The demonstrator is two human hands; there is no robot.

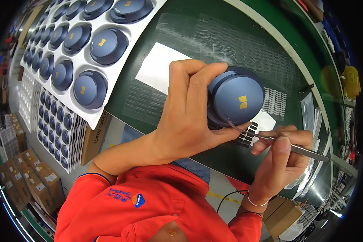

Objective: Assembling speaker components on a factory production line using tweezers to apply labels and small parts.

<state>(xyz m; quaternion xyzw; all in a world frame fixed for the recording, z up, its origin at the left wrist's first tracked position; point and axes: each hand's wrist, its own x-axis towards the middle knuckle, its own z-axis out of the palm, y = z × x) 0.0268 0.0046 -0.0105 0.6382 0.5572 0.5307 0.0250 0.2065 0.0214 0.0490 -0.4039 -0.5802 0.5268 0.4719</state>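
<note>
My left hand point(187, 113) grips a dark blue round earcup point(237, 99) with a small yellow mark, held on edge above the green table. My right hand point(280, 159) pinches metal tweezers point(288, 146) whose tips touch the lower rim of the earcup. Just below the tips lies a white sheet with small black stickers point(249, 135).
A white tray point(93, 64) holding several more blue earcups lies at the upper left of the green table point(230, 40). A second stacked tray point(54, 129) stands lower left, with cardboard boxes point(32, 177) on the floor. White sheets point(159, 66) lie on the table.
</note>
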